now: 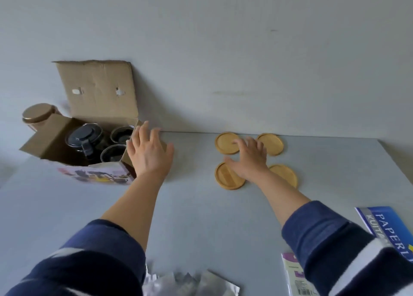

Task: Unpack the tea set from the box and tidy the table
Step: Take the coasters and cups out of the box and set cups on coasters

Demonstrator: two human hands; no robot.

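An open cardboard box (55,139) stands at the back left of the grey table (201,206), its lid flap up against the wall. Inside it I see a glass teapot with a black lid (86,139) and two glass cups (121,133) (111,153). My left hand (149,150) hovers open over the box's right side flap. Several round wooden coasters lie in a square at the back right, such as the far-left one (225,142) and the near-left one (228,176). My right hand (248,159) is spread flat in the middle of them, holding nothing.
A jar with a gold lid (38,114) stands behind the box at the far left. A blue paper package (388,226) and a plastic-wrapped leaflet (295,275) lie at the near right. Crumpled silvery wrapping (190,283) lies at the near edge. The wall runs right behind the table.
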